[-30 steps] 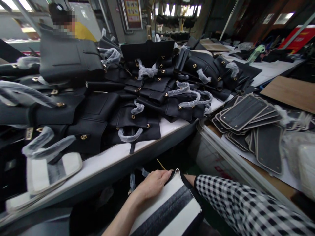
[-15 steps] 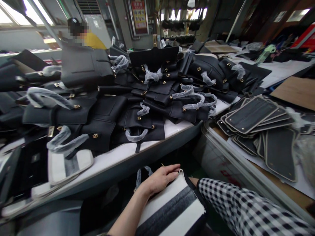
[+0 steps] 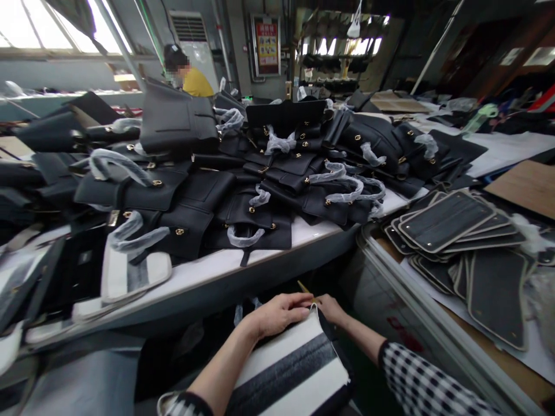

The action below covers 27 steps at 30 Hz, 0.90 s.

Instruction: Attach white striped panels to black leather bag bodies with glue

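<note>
A white bag panel with a broad black stripe (image 3: pixel 303 370), dark along its right side, lies tilted below my hands. My left hand (image 3: pixel 277 315) is closed over its upper edge, fingers pressed together near the top corner. Just beyond that corner my right hand (image 3: pixel 332 311) is closed, its fingertips meeting those of the left. A thin, pointed, brass-coloured tool (image 3: pixel 304 289) sticks out up and left from the right fingertips; most of it is hidden. Behind the left wrist a plastic-wrapped handle (image 3: pixel 239 315) shows in part.
Black handbags (image 3: pixel 191 196) with wrapped handles are heaped on the white table (image 3: pixel 303 232) ahead. On the right bench stand stacked black panels with pale edges (image 3: pixel 448 222) and a brown board (image 3: pixel 526 185). A person in yellow (image 3: pixel 197 82) is at the far left.
My right hand has come into view from behind the panel, up to its top corner. The brass-coloured tool shows more. My left hand keeps its hold, and the view has shifted.
</note>
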Each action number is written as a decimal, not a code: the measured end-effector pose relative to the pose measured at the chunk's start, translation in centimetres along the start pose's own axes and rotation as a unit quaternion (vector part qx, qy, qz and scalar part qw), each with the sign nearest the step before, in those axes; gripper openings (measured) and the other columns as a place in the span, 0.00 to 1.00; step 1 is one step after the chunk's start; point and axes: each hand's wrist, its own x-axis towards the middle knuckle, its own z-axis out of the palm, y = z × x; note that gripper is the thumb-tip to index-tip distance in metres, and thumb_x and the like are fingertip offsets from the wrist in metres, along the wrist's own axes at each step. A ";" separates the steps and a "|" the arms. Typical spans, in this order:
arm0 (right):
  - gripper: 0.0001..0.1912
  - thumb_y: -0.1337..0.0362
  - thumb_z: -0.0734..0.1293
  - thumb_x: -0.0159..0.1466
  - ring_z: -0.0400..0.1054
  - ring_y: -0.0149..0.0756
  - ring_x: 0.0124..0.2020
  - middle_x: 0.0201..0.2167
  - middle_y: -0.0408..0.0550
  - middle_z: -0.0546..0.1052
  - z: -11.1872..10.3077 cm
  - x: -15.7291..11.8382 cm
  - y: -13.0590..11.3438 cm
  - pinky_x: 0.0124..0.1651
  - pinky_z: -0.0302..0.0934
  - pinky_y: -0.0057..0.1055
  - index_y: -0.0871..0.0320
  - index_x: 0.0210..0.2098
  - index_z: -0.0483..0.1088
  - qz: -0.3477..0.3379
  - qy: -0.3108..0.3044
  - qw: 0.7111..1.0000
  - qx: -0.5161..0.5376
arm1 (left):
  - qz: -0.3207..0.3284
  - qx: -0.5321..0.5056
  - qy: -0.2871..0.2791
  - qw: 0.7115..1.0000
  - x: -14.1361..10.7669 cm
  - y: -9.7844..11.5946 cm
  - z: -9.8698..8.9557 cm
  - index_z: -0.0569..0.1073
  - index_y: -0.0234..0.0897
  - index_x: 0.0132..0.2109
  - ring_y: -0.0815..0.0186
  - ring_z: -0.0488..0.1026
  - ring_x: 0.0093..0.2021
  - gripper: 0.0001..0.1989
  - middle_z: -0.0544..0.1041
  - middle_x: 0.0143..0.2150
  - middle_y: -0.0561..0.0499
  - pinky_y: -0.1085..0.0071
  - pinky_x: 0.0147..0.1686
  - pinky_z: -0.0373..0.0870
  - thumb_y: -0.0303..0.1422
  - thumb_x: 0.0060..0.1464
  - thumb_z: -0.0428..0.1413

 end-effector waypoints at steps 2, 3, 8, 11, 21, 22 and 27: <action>0.27 0.41 0.63 0.62 0.57 0.26 0.13 0.14 0.37 0.64 -2.9 -1.4 -0.2 0.18 0.53 0.24 0.60 0.27 0.66 0.027 -0.012 0.999 -0.023 | -0.010 -0.039 -0.006 0.999 0.1 -0.1 0.1 0.62 0.35 0.65 0.57 0.70 0.54 0.34 0.71 0.60 0.41 0.62 0.55 0.63 0.42 0.55 0.60; 0.30 0.36 0.60 0.61 0.56 0.27 0.12 0.13 0.37 0.63 -4.3 -2.3 -0.5 0.17 0.51 0.24 0.60 0.28 0.67 0.037 -0.033 0.998 -0.026 | -0.020 -0.057 -0.006 0.998 0.2 -0.1 0.2 0.60 0.33 0.66 0.57 0.71 0.53 0.37 0.71 0.59 0.40 0.62 0.52 0.65 0.42 0.54 0.61; 0.30 0.40 0.70 0.51 0.59 0.28 0.14 0.17 0.42 0.71 -7.7 -4.8 -2.7 0.19 0.52 0.23 0.63 0.34 0.73 0.006 -0.194 0.970 -0.149 | -0.049 -0.068 0.010 0.996 0.2 0.1 0.3 0.51 0.31 0.69 0.58 0.72 0.50 0.47 0.71 0.59 0.38 0.65 0.48 0.66 0.39 0.49 0.65; 0.24 0.44 0.69 0.56 0.60 0.27 0.21 0.23 0.42 0.72 -7.1 -4.0 -4.2 0.24 0.50 0.23 0.61 0.32 0.73 -0.089 -0.159 0.954 -0.240 | -0.057 -0.055 0.027 0.996 0.3 0.3 0.3 0.49 0.32 0.69 0.55 0.72 0.52 0.51 0.72 0.58 0.37 0.63 0.49 0.66 0.38 0.45 0.67; 0.33 0.44 0.53 0.69 0.64 0.35 0.24 0.23 0.54 0.76 -4.8 -2.2 -8.2 0.30 0.41 0.33 0.60 0.23 0.73 -0.313 0.038 0.747 -0.585 | -0.080 -0.084 0.094 0.989 1.3 0.1 0.8 0.39 0.29 0.71 0.50 0.73 0.52 0.60 0.75 0.53 0.35 0.59 0.48 0.70 0.36 0.43 0.69; 0.34 0.44 0.52 0.69 0.66 0.36 0.24 0.23 0.55 0.77 -4.6 -2.0 -8.5 0.30 0.41 0.33 0.60 0.24 0.74 -0.321 0.032 0.725 -0.608 | -0.076 -0.090 0.094 0.989 1.3 0.2 0.8 0.39 0.29 0.70 0.50 0.73 0.52 0.59 0.74 0.54 0.35 0.60 0.48 0.70 0.36 0.43 0.69; 0.34 0.43 0.51 0.70 0.71 0.40 0.27 0.25 0.57 0.78 -4.0 -1.2 -9.3 0.29 0.46 0.32 0.60 0.27 0.77 -0.331 0.013 0.694 -0.639 | -0.009 -0.028 0.085 0.996 1.0 1.0 0.7 0.65 0.32 0.62 0.52 0.72 0.52 0.36 0.75 0.54 0.42 0.64 0.50 0.67 0.35 0.47 0.66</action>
